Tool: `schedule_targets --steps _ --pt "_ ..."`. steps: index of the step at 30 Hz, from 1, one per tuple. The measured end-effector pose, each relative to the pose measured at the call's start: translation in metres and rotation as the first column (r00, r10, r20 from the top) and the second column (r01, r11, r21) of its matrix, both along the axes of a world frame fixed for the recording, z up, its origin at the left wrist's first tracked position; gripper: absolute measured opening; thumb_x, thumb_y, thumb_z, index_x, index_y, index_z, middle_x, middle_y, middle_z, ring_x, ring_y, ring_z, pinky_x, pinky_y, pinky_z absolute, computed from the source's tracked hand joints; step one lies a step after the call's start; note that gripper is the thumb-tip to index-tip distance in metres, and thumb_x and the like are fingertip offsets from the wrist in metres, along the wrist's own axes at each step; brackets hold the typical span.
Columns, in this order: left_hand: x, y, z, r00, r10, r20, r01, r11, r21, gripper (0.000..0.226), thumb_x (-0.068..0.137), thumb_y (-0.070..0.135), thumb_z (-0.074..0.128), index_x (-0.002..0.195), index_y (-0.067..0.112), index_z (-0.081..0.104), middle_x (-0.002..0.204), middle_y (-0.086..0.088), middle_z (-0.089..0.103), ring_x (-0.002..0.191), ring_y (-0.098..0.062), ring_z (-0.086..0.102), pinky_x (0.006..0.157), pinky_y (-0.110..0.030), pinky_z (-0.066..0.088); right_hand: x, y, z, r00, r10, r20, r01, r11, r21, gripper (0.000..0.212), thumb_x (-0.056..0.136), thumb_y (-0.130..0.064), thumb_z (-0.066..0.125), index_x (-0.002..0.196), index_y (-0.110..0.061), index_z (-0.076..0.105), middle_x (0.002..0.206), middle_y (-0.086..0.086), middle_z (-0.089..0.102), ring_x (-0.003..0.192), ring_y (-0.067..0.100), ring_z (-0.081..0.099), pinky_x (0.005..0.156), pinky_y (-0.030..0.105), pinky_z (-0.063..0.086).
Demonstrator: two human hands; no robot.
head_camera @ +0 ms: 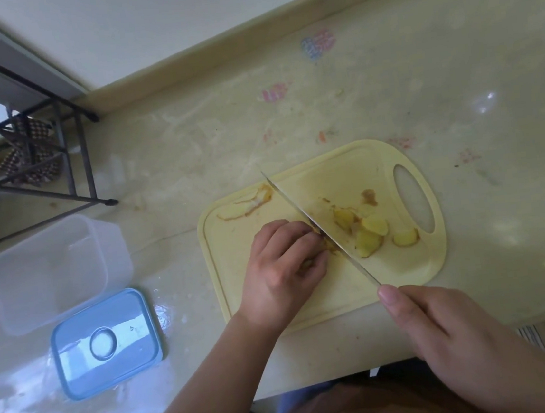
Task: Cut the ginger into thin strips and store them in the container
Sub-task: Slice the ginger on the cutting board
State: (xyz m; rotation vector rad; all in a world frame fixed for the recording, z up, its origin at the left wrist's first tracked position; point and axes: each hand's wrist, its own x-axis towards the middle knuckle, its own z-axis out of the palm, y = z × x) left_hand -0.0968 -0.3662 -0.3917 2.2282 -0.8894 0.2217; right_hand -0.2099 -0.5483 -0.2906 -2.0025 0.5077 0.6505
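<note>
Left hand point(282, 265) sits on the yellow cutting board point(237, 264), fingers curled down over a piece of ginger point(327, 246), mostly hidden under them. Right hand point(452, 332) wraps the knife handle, index finger stretched along the spine. Knife point(317, 225) blade runs diagonally across the board, edge down right beside the left fingertips. 4 cut ginger chunks point(373, 232) lie just right of the blade; peel scraps point(247, 205) at the board's far left corner. Clear container point(49, 273) stands open on the counter point(453, 86) well left of the board, blue lid point(105, 343) flat beside it.

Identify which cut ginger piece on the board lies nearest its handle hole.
The lone ginger piece, apart from the others, just beside the cutting board's handle hole.
</note>
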Motion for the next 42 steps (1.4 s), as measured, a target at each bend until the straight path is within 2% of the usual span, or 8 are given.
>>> schedule_targets --steps 4,9,12,16,25,30,35,42 --pt "0.001 0.0 0.001 1.0 -0.011 0.003 0.011 1.0 -0.009 0.006 0.08 0.001 0.08 0.083 0.003 0.076 0.093 -0.007 0.071 0.088 -0.025 0.062 0.081 -0.037 0.053 -0.001 0.0 0.0 1.0 0.008 -0.011 -0.009 1.0 -0.012 0.08 0.072 -0.086 0.017 0.065 -0.011 0.044 0.054 0.002 0.049 0.053 0.017 0.05 0.059 0.035 0.043" --pt "0.002 0.0 -0.001 1.0 -0.018 -0.006 0.018 0.999 -0.026 0.007 0.078 -0.001 0.081 0.08 0.003 0.075 0.087 -0.005 0.07 0.084 -0.027 0.064 0.077 -0.039 0.053 0.003 -0.002 0.0 0.999 0.035 0.012 -0.035 0.999 -0.032 0.072 0.075 -0.084 0.016 0.06 -0.017 0.035 0.051 -0.003 0.042 0.049 0.009 0.043 0.053 0.026 0.034" --pt "0.003 0.0 -0.002 1.0 -0.021 -0.001 0.021 0.999 -0.033 0.008 0.078 0.001 0.082 0.08 0.003 0.076 0.084 -0.003 0.069 0.083 -0.027 0.065 0.076 -0.04 0.054 0.008 -0.003 0.0 0.999 0.041 -0.008 -0.041 0.999 -0.029 0.067 0.086 -0.076 0.018 0.06 -0.016 0.034 0.05 -0.002 0.041 0.049 0.009 0.042 0.055 0.025 0.035" --pt "0.004 -0.001 -0.001 1.0 -0.024 0.0 0.024 0.998 -0.051 0.01 0.076 0.001 0.084 0.083 0.003 0.077 0.084 -0.003 0.069 0.083 -0.026 0.063 0.076 -0.039 0.054 0.015 -0.001 -0.005 0.998 0.057 0.001 -0.057 0.998 -0.021 0.06 0.083 -0.07 0.023 0.059 -0.016 0.032 0.05 -0.001 0.037 0.05 0.011 0.039 0.057 0.026 0.034" --pt "0.004 -0.001 -0.003 0.999 -0.029 0.016 0.031 0.997 -0.076 0.009 0.078 0.003 0.082 0.082 0.005 0.075 0.09 0.004 0.062 0.084 -0.028 0.064 0.075 -0.039 0.055 0.025 0.009 -0.02 0.998 0.058 0.021 -0.057 0.998 -0.026 0.061 0.081 -0.072 0.021 0.058 -0.018 0.036 0.049 -0.008 0.046 0.051 0.012 0.042 0.061 0.028 0.038" --pt "0.005 -0.002 -0.001 0.999 -0.032 -0.008 0.032 0.997 -0.064 0.011 0.076 0.004 0.085 0.079 0.004 0.074 0.089 0.003 0.062 0.083 -0.026 0.062 0.073 -0.038 0.053 0.045 0.016 -0.031 0.996 0.061 0.064 -0.061 0.998 -0.001 0.062 0.077 -0.075 0.015 0.057 -0.022 0.04 0.048 -0.007 0.039 0.049 0.007 0.039 0.05 0.023 0.031" --pt "0.002 0.001 0.001 0.999 -0.013 -0.037 0.012 1.0 -0.026 0.013 0.078 0.008 0.084 0.087 0.002 0.076 0.09 -0.011 0.066 0.083 -0.026 0.061 0.073 -0.039 0.052 0.038 0.008 -0.022 0.997 -0.008 0.083 0.005 0.999 0.041 0.059 0.078 -0.073 0.019 0.053 -0.024 0.039 0.044 -0.013 0.05 0.047 0.007 0.047 0.052 0.023 0.033" --pt "0.003 0.0 -0.001 1.0 0.0 -0.024 -0.001 0.999 -0.034 0.005 0.08 0.003 0.08 0.082 0.002 0.076 0.087 -0.009 0.069 0.082 -0.025 0.063 0.076 -0.035 0.052 0.014 0.006 -0.001 0.997 0.02 0.078 -0.019 1.0 -0.01 0.061 0.08 -0.072 0.025 0.057 -0.017 0.037 0.05 -0.008 0.048 0.05 0.01 0.044 0.056 0.026 0.035"
